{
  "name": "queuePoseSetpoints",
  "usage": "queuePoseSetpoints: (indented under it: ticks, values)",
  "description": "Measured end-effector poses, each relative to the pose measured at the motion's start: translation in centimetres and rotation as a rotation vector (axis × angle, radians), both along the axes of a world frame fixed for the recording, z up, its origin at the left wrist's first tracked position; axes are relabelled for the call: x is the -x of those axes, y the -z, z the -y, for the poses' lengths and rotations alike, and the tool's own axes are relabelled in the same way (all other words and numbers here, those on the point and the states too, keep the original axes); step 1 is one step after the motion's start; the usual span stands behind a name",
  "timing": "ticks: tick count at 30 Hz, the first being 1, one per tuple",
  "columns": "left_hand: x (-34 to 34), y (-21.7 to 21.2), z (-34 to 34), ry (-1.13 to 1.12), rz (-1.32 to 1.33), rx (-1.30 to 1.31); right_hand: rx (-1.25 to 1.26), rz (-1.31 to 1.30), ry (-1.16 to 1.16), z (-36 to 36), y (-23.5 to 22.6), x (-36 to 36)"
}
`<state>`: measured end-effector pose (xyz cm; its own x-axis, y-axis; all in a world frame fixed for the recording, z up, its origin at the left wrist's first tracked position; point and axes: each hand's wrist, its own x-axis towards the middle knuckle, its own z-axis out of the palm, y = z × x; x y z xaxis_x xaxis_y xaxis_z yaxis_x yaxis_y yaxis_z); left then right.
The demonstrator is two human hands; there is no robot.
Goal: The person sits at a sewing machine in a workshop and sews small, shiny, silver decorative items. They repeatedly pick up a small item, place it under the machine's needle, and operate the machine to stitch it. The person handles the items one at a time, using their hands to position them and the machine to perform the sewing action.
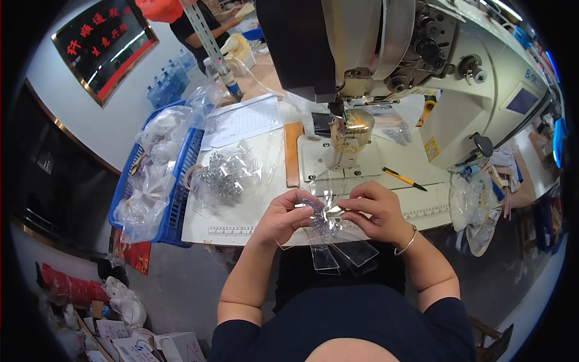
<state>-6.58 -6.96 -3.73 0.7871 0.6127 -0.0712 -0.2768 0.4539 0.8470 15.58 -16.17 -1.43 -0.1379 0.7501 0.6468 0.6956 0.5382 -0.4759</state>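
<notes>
Clear plastic pouch (329, 232) pinched between left hand (283, 216) and right hand (377, 211).

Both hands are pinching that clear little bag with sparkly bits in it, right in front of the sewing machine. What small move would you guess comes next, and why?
Probably sliding the bag forward under the needle. Left hand and right hand hold it together at the table's near edge, its clear flaps hanging off, and the machine's foot sits just beyond, with nothing under it.

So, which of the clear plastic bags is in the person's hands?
The clear bag at the table's near edge, pinched between left hand and right hand. The other bags lie piled further left, untouched.
</notes>
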Motion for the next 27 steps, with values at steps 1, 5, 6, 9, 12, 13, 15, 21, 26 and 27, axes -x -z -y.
queuePoseSetpoints:
  ticks: [1, 5, 6, 9, 12, 13, 15, 21, 26, 27]
  values:
    - [0.0, 0.0, 0.0, 0.013, -0.008, -0.005, 0.009, -0.007, -0.035, -0.1, 0.3, 0.0]
    - [-0.3, 0.2, 0.1, 0.055, -0.024, -0.022, 0.003, 0.045, -0.098, -0.2, -0.1, 0.2]
    - [-0.3, 0.2, 0.0, 0.061, -0.023, -0.027, -0.003, 0.061, -0.116, -0.3, -0.2, 0.0]
    - [-0.7, -0.4, 0.8, -0.065, -0.108, -0.363, -0.028, -0.109, -0.090, 0.3, -0.4, -0.9]
    - [-0.4, -2.2, 2.1, -0.323, -0.286, -1.398, -0.137, -0.285, 0.051, 1.5, -2.1, -2.1]
    - [-0.5, -2.1, 2.1, -0.412, -0.228, -1.663, -0.173, -0.282, 0.087, 2.3, -2.6, -1.8]
    - [-0.2, -3.2, 2.7, -0.407, -0.253, -1.863, -0.293, -0.124, 0.113, 3.5, -3.3, -1.4]
    - [-0.4, -4.0, 3.7, -0.353, -0.346, -2.132, -0.484, 0.208, 0.178, 5.7, -3.1, 0.5]
    - [-0.6, -3.3, 3.8, -0.383, -0.340, -2.165, -0.208, 0.270, 0.309, 3.6, -2.3, 1.0]
    - [-0.5, -3.1, 3.8, -0.389, -0.341, -2.164, -0.180, 0.262, 0.304, 3.3, -1.9, 1.2]
